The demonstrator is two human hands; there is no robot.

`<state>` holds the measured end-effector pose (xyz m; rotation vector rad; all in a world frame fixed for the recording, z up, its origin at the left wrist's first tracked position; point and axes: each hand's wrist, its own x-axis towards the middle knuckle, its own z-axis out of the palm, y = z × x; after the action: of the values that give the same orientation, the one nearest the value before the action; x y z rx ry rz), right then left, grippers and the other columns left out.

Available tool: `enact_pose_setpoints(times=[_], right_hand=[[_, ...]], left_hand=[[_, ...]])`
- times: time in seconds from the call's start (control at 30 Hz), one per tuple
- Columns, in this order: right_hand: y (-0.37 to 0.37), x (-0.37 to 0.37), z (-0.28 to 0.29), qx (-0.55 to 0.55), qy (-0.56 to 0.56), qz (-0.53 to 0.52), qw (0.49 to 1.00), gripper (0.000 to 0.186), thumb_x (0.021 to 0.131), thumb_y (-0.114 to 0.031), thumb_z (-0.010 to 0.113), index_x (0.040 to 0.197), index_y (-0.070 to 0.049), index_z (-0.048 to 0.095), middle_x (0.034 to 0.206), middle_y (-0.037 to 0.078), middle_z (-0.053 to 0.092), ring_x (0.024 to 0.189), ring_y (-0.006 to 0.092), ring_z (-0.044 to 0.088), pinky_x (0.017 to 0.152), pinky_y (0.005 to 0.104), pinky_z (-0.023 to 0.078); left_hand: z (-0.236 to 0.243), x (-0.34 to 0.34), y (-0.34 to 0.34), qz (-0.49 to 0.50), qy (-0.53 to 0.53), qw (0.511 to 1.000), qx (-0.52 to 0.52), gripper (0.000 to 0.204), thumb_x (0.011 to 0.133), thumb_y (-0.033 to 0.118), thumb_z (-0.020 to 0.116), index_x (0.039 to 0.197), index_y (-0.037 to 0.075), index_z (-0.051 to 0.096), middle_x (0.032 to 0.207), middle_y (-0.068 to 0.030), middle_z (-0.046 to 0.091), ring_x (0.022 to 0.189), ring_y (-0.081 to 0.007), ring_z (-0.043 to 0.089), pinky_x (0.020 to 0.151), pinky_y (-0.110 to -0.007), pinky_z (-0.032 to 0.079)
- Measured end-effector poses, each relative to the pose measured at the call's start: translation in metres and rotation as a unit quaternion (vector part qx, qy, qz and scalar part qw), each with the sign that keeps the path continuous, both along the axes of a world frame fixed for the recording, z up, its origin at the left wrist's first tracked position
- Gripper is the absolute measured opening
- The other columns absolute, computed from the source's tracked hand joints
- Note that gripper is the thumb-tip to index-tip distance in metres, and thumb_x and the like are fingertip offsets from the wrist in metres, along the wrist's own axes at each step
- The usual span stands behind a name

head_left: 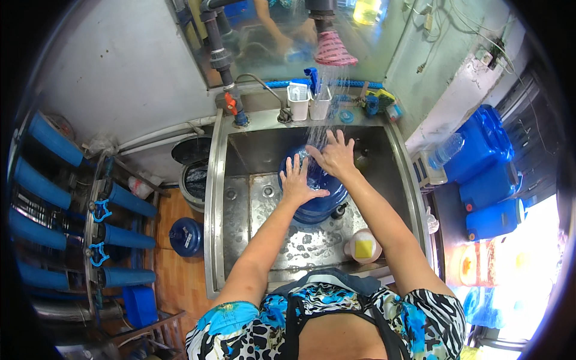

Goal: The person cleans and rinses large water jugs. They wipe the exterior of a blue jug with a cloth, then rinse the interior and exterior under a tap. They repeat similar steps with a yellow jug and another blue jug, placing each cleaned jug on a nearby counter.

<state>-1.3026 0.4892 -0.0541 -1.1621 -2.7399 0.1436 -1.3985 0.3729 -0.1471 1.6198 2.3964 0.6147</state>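
A large round blue water jug (317,211) stands in the stainless steel sink (213,228). Water pours onto it from an overhead pipe wrapped in pink striped cloth (335,49). Fingers spread, my left hand (297,185) lies over the jug's near left side. My right hand (336,157), also spread, is at its far right side under the falling water. Whether each palm presses on the jug or hovers just above it, I cannot tell. A small black fitting (339,210) shows beside the jug. Nearer me sits a pale pink tub with a yellow sponge (363,249) on top.
Two white holders (298,109) and a curved faucet (284,114) stand on the sink's back ledge. A red-handled valve (231,103) is at the back left. On the floor at left is another blue jug (186,237). Blue containers (483,147) are stacked at right.
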Motion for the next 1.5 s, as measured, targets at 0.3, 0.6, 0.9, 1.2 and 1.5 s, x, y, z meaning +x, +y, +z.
enact_pose_setpoints(times=[0.3,0.6,0.9,1.2,1.5], right_hand=[[-0.01,-0.024,-0.054,-0.078,0.413,0.054,0.906,0.066,0.06,-0.024,0.09,0.114,-0.003,0.058,0.129,0.028,0.057,0.116,0.0436,0.059,0.098,0.0449,0.048],[-0.088,0.003,-0.049,-0.251,0.403,0.264,0.839,0.053,0.058,-0.007,0.078,0.109,-0.005,0.062,0.107,0.014,0.065,0.104,0.0316,0.065,0.092,0.0378,0.052],[-0.129,0.041,-0.054,-0.395,0.19,0.531,0.725,0.059,0.056,-0.008,0.08,0.112,-0.01,0.062,0.114,0.009,0.064,0.111,0.0329,0.06,0.098,0.0423,0.047],[-0.025,0.039,-0.049,-0.417,0.31,0.346,0.781,0.053,0.057,-0.004,0.074,0.109,-0.008,0.064,0.11,0.005,0.066,0.108,0.0178,0.061,0.102,0.032,0.045],[-0.005,-0.002,-0.05,-0.382,0.435,0.218,0.785,0.05,0.057,-0.007,0.074,0.107,-0.006,0.066,0.109,0.008,0.067,0.107,0.0181,0.061,0.1,0.0316,0.045]], left_hand=[[-0.028,-0.038,-0.01,0.115,-0.125,0.985,0.043,0.091,0.081,0.062,0.068,0.155,0.021,0.034,0.161,-0.028,0.02,0.148,-0.0474,0.018,0.117,-0.058,0.022],[-0.045,-0.104,-0.035,0.214,-0.375,0.896,0.108,0.063,0.099,0.054,0.05,0.125,-0.001,0.066,0.121,-0.0201,0.069,0.118,-0.0338,0.063,0.104,-0.04,0.044],[0.029,0.011,0.019,-0.411,0.047,0.905,-0.097,0.052,0.069,0.053,0.079,0.111,0.022,0.076,0.116,-0.0061,0.072,0.109,-0.0277,0.066,0.095,-0.041,0.05],[0.017,-0.097,0.04,-0.234,-0.016,0.972,0.032,0.047,0.098,0.033,0.053,0.139,0.01,0.056,0.145,-0.0162,0.053,0.139,-0.0356,0.042,0.115,-0.043,0.033],[-0.071,0.054,-0.064,-0.175,0.234,0.951,0.098,0.072,0.09,0.035,0.06,0.146,-0.005,0.041,0.159,-0.0255,0.029,0.149,-0.0434,0.022,0.116,-0.066,0.015]])
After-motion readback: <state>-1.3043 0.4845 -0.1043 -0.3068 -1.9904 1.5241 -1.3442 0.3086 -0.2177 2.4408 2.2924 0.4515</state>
